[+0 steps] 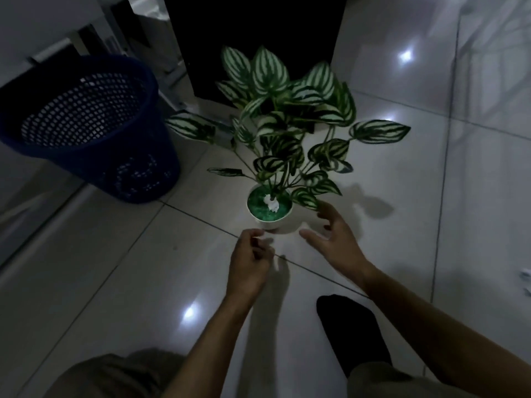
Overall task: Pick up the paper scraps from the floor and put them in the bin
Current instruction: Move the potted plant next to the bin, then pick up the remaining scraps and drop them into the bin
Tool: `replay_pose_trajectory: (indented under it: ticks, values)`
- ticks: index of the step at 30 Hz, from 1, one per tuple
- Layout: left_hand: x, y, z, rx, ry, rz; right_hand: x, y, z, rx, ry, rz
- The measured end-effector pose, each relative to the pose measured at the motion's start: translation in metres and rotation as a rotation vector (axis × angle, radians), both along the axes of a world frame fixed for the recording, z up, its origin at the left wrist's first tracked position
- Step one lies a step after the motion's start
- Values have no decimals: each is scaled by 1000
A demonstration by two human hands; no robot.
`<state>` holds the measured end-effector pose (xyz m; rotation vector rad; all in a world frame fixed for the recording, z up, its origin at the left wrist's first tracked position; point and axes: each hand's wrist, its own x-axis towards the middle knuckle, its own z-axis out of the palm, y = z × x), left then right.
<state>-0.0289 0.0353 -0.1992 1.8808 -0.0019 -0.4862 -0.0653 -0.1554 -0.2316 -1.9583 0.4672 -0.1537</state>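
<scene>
1. My left hand [250,262] hangs just in front of the white pot [277,221], low over the floor [115,282]; its fingers [257,235] are curled inward toward the palm, thumb near the fingertips; whether anything is pinched there I cannot tell in the dim light.
2. My right hand [334,242] reaches forward beside the pot's right flank; its fingers [327,209] are spread wide and hold nothing; the thumb points toward the pot base, the fingertips lie just under the lowest leaf.
3. The potted plant [287,119] stands upright on the glossy tiled floor; striped green-and-white leaves fan out above the pot; green filler covers the pot's top.
4. A small crumpled white paper scrap [271,203] rests on the green filler, beside the stems, inside the pot rim.
5. More small white scraps [525,280] lie on the floor at the far right edge, well apart from both hands; their detail is too small to tell.
6. The bin [86,124], a dark blue mesh basket, stands on the floor to the left of the plant, near it but not touching; its mouth appears tilted toward me; its contents cannot be made out.
7. A black-socked foot [350,331] rests on the tiles below my right forearm; a trouser knee [115,374] shows at the lower left.
</scene>
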Motion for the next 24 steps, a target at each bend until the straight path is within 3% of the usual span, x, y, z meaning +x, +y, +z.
replay_pose_trajectory:
  ticks: [5, 8, 15, 19, 24]
  values:
    - [-21, -56, -3, 8, -17, -245, -67, -46, -4, -292, -6, -114]
    - [-31, -101, 0, -49, 26, -360, -104, -77, 2, -349, -15, -223]
    - [-75, -211, 3, -361, 508, -478, -197, -152, 4, -382, 145, -698]
    - [-100, -246, -2, -392, 699, -539, -229, -180, -1, -317, 299, -955]
    - [-111, -273, -20, -376, 833, -484, -222, -203, -10, -276, 372, -1020]
